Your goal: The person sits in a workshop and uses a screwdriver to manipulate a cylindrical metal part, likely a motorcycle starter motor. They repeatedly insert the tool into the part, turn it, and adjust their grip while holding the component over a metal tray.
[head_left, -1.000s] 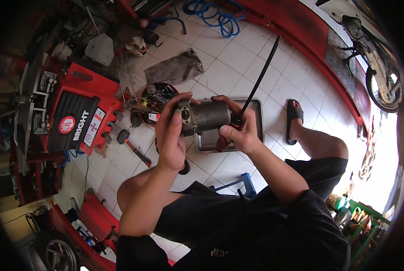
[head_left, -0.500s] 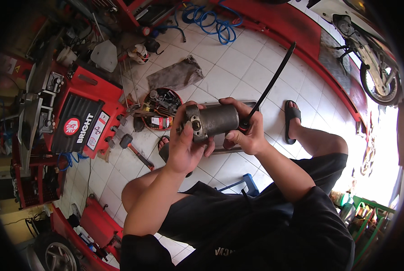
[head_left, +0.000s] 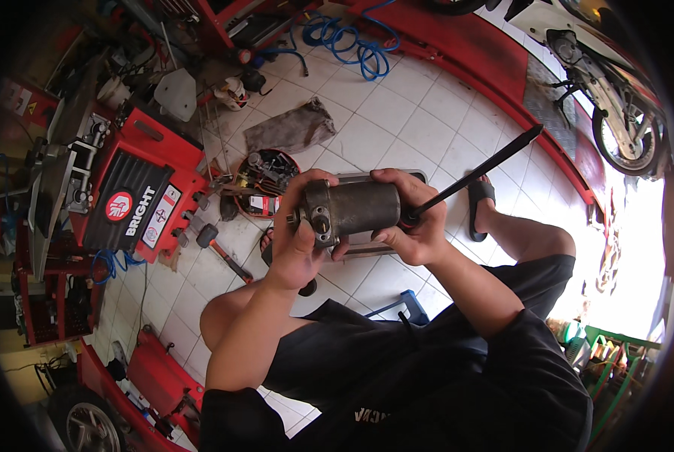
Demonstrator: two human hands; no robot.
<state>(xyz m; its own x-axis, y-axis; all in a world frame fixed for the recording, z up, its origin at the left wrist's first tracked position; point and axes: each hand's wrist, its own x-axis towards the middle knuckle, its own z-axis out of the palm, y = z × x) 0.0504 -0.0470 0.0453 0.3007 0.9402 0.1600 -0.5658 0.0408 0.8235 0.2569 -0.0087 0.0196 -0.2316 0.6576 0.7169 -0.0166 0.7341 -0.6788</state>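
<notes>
Screwdriver (head_left: 480, 167) and all, the right hand (head_left: 420, 226) has turned, swinging the blade tip lower and further right; its part-curled fingers also clasp the plain end of the dark metal cylinder (head_left: 363, 207). This lies directly between both hands, touching each, its long axis running left to right, with the left hand (head_left: 295, 248) wrapped around the ported end. Beyond sits a metal tray (head_left: 367, 250) on the tiled floor (head_left: 382, 113).

A motorcycle (head_left: 604, 105), mallet (head_left: 222, 253) and red machine (head_left: 142, 184) show a workshop.
</notes>
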